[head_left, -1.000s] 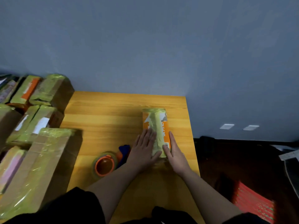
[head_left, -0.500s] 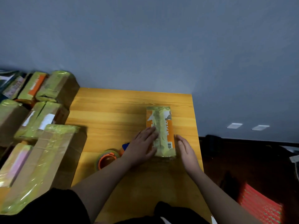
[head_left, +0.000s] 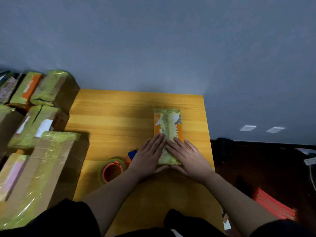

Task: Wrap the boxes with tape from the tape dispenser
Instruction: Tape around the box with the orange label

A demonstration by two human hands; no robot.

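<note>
Orange box [head_left: 168, 127] is lying lengthwise on table [head_left: 111, 120], yellowish tape running down its middle. Left hand [head_left: 149, 155] and right hand [head_left: 187, 155] are pressing flat on it, fingers straight and together.

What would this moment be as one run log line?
left hand flat on taped orange box | right hand flat on it | orange tape dispenser idle

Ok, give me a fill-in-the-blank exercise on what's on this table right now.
1. Both hands lie flat on the orange box, the left hand and the right hand, with fingers ____.
2. The tape dispenser sits on the wooden table to the ____ of the left hand.
3. The dispenser's inner core is coloured ____.
4. The pile of taped cardboard boxes stands at the table's ____ edge.

Missing words: straight; left; orange; left
</note>
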